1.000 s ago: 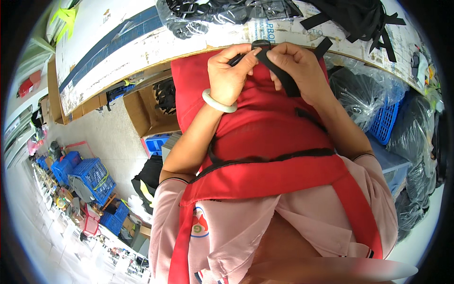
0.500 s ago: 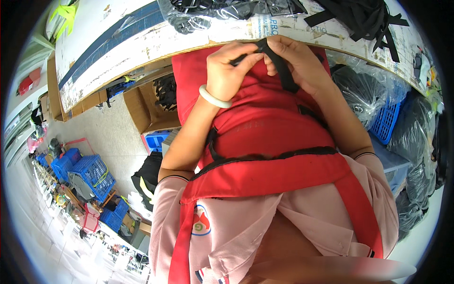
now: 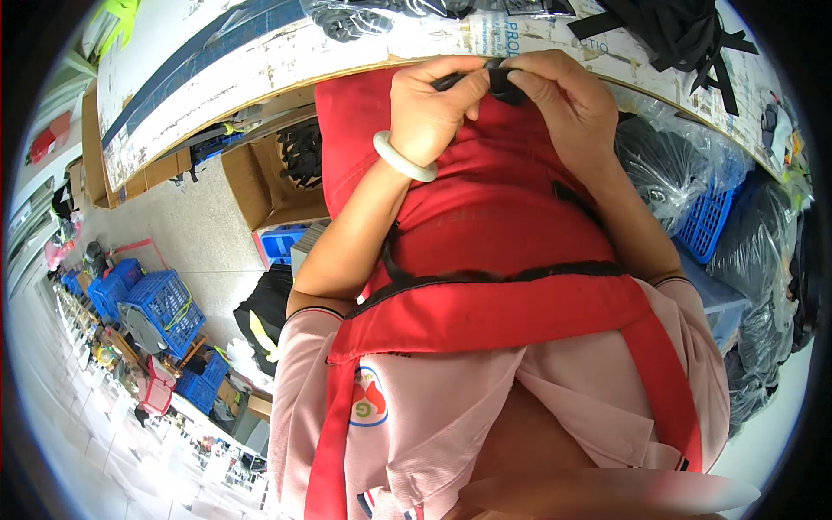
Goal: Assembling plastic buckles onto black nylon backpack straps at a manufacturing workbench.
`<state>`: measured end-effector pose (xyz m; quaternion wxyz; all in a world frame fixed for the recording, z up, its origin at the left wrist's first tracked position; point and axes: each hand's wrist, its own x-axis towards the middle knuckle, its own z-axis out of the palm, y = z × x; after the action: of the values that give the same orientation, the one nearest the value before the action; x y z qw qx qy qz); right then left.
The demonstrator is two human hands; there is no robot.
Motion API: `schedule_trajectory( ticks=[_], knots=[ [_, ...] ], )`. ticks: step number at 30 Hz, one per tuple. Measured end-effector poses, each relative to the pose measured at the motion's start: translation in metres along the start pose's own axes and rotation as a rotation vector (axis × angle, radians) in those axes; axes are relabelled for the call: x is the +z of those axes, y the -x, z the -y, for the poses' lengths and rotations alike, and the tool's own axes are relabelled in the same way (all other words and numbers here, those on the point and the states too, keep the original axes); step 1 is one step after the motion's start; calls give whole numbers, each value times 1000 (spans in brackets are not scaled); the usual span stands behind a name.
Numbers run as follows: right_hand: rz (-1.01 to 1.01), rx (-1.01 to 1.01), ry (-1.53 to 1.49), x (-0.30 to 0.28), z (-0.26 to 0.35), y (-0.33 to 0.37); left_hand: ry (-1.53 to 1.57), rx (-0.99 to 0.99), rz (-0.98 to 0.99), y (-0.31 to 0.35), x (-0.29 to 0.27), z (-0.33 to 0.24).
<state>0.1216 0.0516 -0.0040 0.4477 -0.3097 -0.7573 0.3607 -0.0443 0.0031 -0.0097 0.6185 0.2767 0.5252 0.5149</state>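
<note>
Over the front of my red apron (image 3: 494,208), close to the table's edge, both hands work on a short black strap (image 3: 505,88). My left hand (image 3: 433,108), with a pale bangle above its wrist, is closed, thumb and forefinger pinching the strap's left part. A small dark end pokes out between those fingers; whether it is webbing or a buckle I cannot make out. My right hand (image 3: 576,108) pinches the strap's upper right side between thumb and fingers. Between the two hands the strap bends into a small loop hanging downward.
A worn white table (image 3: 286,65) runs across the front, bearing bagged black parts (image 3: 347,22) and a heap of black straps (image 3: 663,35). An open cardboard box (image 3: 251,186) stands below it at left. Plastic bags (image 3: 663,152) and a blue crate (image 3: 706,221) are at right.
Both hands have moved slightly up toward the table edge. The strap's tail, which hung long beside the right hand, is now drawn up into a short loop between the hands.
</note>
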Motion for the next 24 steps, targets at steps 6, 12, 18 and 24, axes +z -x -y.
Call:
schedule_trajectory(
  ticks=[6,12,18,24],
  knots=[
    [141,658,-395,-8,14,2,-9,65,-124,1,-4,15],
    [164,688,-296,-3,7,8,-122,244,-86,5,-1,20],
    [90,923,-655,5,-8,5,-127,271,-18,6,-16,16],
    [471,993,-847,21,-25,5,-11,63,84,35,-48,-5]
  ],
)
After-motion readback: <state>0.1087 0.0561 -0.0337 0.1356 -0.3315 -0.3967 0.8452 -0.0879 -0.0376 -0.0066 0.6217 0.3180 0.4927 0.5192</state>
